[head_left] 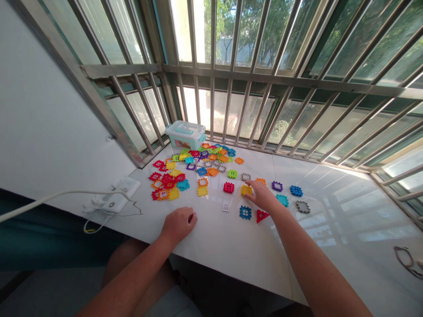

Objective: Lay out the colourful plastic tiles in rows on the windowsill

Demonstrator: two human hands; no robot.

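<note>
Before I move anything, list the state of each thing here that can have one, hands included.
Left hand: curled, nothing visible in it
Right hand: at the yellow piece, grip unclear
Yellow piece: partly covered
Blue square: flat, apart from other pieces
Red triangle: flat
Piled pieces: loose, overlapping
Storage box: closed
Power strip: whether switched on, cannot tell

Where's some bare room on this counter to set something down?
The counter's right side, between the grey frame and window bars, and the front strip between left hand and right forearm. Crowded: the tile heap by the lidded box; scattered tiles surround the right hand.
</note>
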